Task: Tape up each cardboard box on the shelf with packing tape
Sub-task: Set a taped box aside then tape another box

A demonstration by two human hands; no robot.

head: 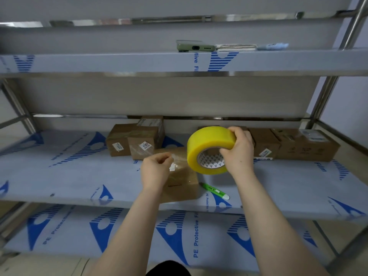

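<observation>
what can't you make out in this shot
Head view only:
- Front box, left part: hidden by the left hand.
- Rear box: mostly covered by the tape roll and right hand.
- Small label: blurred.
- Tape end in the left fingers: clear, hard to trace.

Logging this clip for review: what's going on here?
A person stands at a shelf. The right hand grips a yellow tape roll while the left hand pinches its loose end over a small box at the front. More boxes sit behind, and a green cutter lies beside the box.
</observation>
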